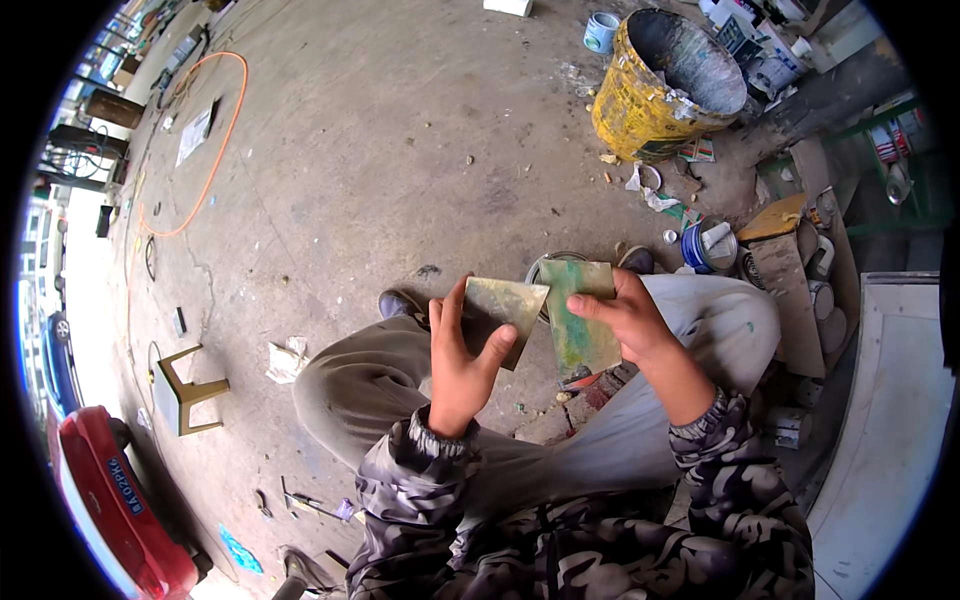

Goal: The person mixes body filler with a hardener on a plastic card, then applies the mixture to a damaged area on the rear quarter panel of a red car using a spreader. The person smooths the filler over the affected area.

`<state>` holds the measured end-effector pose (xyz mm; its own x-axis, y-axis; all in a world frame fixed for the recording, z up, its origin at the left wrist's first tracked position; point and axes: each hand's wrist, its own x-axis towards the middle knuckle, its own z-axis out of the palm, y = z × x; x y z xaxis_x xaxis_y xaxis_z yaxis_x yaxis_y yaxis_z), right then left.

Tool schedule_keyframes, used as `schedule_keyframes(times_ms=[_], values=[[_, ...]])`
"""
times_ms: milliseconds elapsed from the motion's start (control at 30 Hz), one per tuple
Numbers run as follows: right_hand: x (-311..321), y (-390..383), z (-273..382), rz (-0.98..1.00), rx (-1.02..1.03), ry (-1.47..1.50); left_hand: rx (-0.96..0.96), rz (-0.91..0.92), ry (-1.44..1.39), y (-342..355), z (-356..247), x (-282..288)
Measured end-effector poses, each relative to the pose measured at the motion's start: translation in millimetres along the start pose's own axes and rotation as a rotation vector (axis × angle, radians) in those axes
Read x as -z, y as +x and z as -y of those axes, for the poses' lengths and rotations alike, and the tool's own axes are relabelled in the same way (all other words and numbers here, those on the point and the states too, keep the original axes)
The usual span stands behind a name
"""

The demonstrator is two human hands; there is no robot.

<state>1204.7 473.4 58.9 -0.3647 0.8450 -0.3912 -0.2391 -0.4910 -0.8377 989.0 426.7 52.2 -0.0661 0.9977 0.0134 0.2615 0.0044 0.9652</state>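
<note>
My left hand grips a square, stained grey-beige plate, its thumb on the face. My right hand grips a rectangular plate smeared with green, also with the thumb on top. The two plates are held side by side, close together above my lap. Behind the green plate the rim of an open metal tin shows, mostly hidden. A small dark and orange object is partly visible below that plate, too hidden to make out.
A yellow bucket, blue-labelled cans, cardboard and scraps are at right, beside a pale panel. An orange hose, small stool and red car are at left on concrete.
</note>
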Motion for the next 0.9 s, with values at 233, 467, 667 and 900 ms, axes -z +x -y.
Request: schedule_keyframes(times_ms=[233,467,667,900], values=[[-16.1,-9.9,6.0,-0.243,0.246,-0.105,0.269,0.146,-0.543,-2.6,-2.4,-2.2],[-33.8,-4.8,0.9,-0.354,0.330,-0.345,0.214,0.364,-0.512,-10.8,-5.2,-22.7],[-40.5,-4.3,-10.5,-0.313,0.362,-0.485,0.269,0.396,-0.542,-8.2,3.3,-22.8],[-35.1,-3.2,-23.6,-0.177,0.407,-0.527,0.468,0.601,-0.452,-8.4,0.5,-12.9]])
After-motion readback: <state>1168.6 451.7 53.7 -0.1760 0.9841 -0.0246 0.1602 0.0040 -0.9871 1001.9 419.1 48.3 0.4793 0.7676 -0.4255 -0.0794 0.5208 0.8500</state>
